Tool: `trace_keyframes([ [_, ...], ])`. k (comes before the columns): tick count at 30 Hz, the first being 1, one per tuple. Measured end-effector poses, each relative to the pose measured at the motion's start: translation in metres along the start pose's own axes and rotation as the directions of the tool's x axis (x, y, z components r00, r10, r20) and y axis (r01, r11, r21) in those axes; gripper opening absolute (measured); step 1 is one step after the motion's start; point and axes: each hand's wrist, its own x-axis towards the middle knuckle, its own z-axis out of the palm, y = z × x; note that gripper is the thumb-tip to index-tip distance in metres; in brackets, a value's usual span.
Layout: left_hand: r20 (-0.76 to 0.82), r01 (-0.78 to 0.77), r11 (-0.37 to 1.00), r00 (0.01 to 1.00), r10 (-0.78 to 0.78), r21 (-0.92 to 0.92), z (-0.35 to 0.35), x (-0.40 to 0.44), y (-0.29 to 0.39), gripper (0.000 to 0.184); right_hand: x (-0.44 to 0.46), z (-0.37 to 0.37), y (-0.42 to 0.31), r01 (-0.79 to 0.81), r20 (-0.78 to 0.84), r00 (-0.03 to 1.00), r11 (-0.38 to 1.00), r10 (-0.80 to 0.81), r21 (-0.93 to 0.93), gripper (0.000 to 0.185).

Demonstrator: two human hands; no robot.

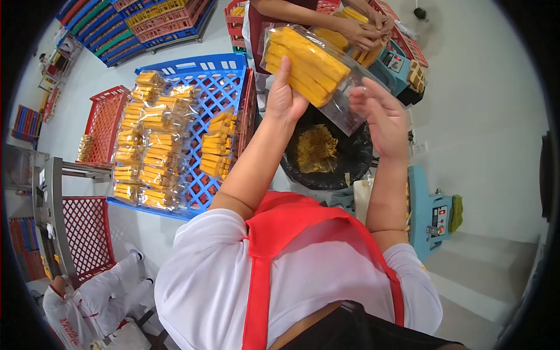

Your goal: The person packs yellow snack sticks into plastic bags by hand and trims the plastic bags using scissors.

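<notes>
A clear plastic bag of long yellow sticks (309,64) is held up in front of me. My left hand (284,96) grips its lower left side, the thumb lying over the front of the bag. At the bag's loose, empty end is my right hand (382,114), its fingers curled near the plastic; whether they pinch it is too blurred to tell. Below the bag stands a black-lined bin (291,157) with yellow scraps (317,149) in it.
To the left, a blue crate (219,67) holds many bagged yellow sticks (160,154). A co-worker's hands (367,35) handle yellow sticks beyond the bag. Blue machines (429,219) stand at the right. Another person (96,300) is at lower left, near a red crate (87,233).
</notes>
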Motion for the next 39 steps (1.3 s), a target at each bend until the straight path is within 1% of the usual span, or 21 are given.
trace_keyframes([
  [1,0.004,-0.019,0.997,1.000,0.019,0.068,0.001,-0.003,-0.001,0.048,-0.001,0.000,0.004,0.040,-0.040,0.998,0.937,-0.058,-0.347,0.035],
  [2,0.004,-0.014,0.998,1.000,0.014,0.066,0.003,-0.007,-0.002,0.048,-0.004,0.002,0.005,0.039,-0.044,0.997,0.936,-0.058,-0.350,0.035],
  [4,0.037,0.018,0.996,0.999,-0.021,0.091,0.008,-0.014,-0.004,0.046,-0.008,0.011,0.009,0.052,-0.033,0.995,0.779,-0.093,-0.624,0.038],
  [5,0.041,0.019,0.996,0.999,-0.023,0.089,0.009,-0.016,-0.005,0.046,-0.008,0.014,0.012,0.055,-0.034,0.995,0.777,-0.097,-0.627,0.038],
  [7,0.114,0.033,0.994,0.992,-0.044,0.103,0.009,-0.022,-0.007,0.047,-0.009,0.019,0.019,0.254,0.032,0.945,0.671,-0.325,-0.697,0.035],
  [8,0.115,0.033,0.994,0.992,-0.045,0.104,0.010,-0.024,-0.007,0.047,-0.010,0.020,0.017,0.254,0.031,0.945,0.671,-0.326,-0.697,0.035],
  [10,0.105,0.040,0.993,0.993,-0.051,0.108,0.012,-0.027,-0.007,0.048,-0.013,0.023,0.013,0.320,0.091,0.900,0.504,-0.427,-0.802,0.029],
  [11,0.105,0.041,0.993,0.993,-0.053,0.108,0.013,-0.028,-0.007,0.048,-0.016,0.023,0.013,0.320,0.090,0.900,0.504,-0.428,-0.802,0.029],
  [13,0.040,0.049,0.997,0.998,-0.052,0.064,0.016,-0.028,-0.004,0.048,-0.020,0.023,0.012,0.300,0.001,0.900,0.616,-0.437,-0.728,0.026],
  [16,0.031,0.019,0.999,0.999,-0.021,0.042,0.019,-0.027,0.004,0.048,-0.026,0.019,0.009,0.404,0.066,0.841,0.540,-0.538,-0.739,0.024],
  [17,0.034,0.017,0.999,0.999,-0.019,0.040,0.021,-0.027,0.004,0.048,-0.025,0.021,0.008,0.406,0.070,0.840,0.538,-0.538,-0.739,0.024],
  [19,0.054,0.028,0.999,0.998,-0.030,0.029,0.023,-0.030,0.002,0.049,-0.024,0.025,0.005,0.511,0.187,0.770,0.414,-0.610,-0.753,0.023],
  [20,0.054,0.031,0.999,0.998,-0.032,0.026,0.023,-0.032,0.000,0.049,-0.024,0.025,0.005,0.509,0.186,0.771,0.413,-0.609,-0.756,0.023],
  [22,0.058,0.055,0.997,0.997,-0.059,0.054,0.023,-0.035,-0.006,0.051,-0.023,0.024,0.005,0.580,0.361,0.689,0.179,-0.629,-0.795,0.024],
  [26,0.075,0.041,0.997,0.996,-0.046,0.061,0.022,-0.035,-0.003,0.051,-0.032,0.029,-0.002,0.550,0.316,0.706,0.209,-0.634,-0.809,0.022],
  [29,0.139,0.010,0.999,0.990,-0.016,0.043,0.020,-0.034,0.002,0.052,-0.040,0.018,0.007,0.529,0.295,0.675,0.165,-0.676,-0.832,0.028],
  [30,0.133,-0.002,0.998,0.991,-0.007,0.064,0.021,-0.034,0.002,0.052,-0.042,0.019,0.016,0.516,0.121,0.714,0.402,-0.689,-0.756,0.031],
  [31,0.129,-0.013,0.996,0.992,0.002,0.085,0.021,-0.034,0.002,0.052,-0.044,0.019,0.022,0.489,-0.050,0.754,0.611,-0.655,-0.623,0.035],
  [35,0.135,-0.036,0.993,0.991,0.020,0.111,0.019,-0.033,-0.001,0.053,-0.048,0.013,0.026,0.482,-0.034,0.793,0.661,-0.608,-0.575,0.039],
  [37,0.156,-0.049,0.989,0.987,0.027,0.137,0.016,-0.033,-0.002,0.053,-0.049,0.013,0.026,0.462,-0.066,0.799,0.680,-0.598,-0.569,0.032],
  [39,0.159,-0.044,0.989,0.987,0.021,0.144,0.014,-0.032,-0.003,0.053,-0.048,0.012,0.027,0.480,-0.061,0.805,0.707,-0.591,-0.520,0.034],
])
